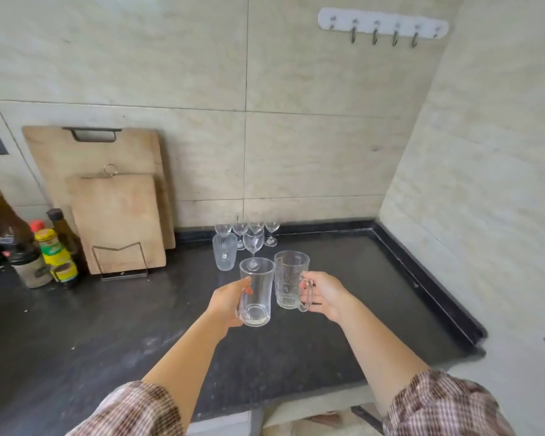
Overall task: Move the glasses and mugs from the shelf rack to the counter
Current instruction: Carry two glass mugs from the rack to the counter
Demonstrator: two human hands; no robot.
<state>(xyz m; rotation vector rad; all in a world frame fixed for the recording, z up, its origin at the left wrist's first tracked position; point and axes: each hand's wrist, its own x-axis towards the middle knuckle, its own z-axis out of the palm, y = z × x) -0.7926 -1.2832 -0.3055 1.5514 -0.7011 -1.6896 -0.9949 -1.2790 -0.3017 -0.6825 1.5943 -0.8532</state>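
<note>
My left hand [226,305] grips a plain clear glass mug [256,292] by its side, held just above the dark counter [343,335]. My right hand [326,294] holds a patterned clear glass mug [290,280] by its handle, right beside the first mug. Behind them, near the wall, stand a ribbed tumbler [224,251] and several wine glasses [254,237]. The shelf rack is out of view.
Two wooden cutting boards [117,212] lean on the wall in a wire stand at the left. Bottles and jars [41,247] crowd the far left of the counter. A raised black lip [428,278] borders the counter's right side. A hook rail [383,25] hangs on the wall.
</note>
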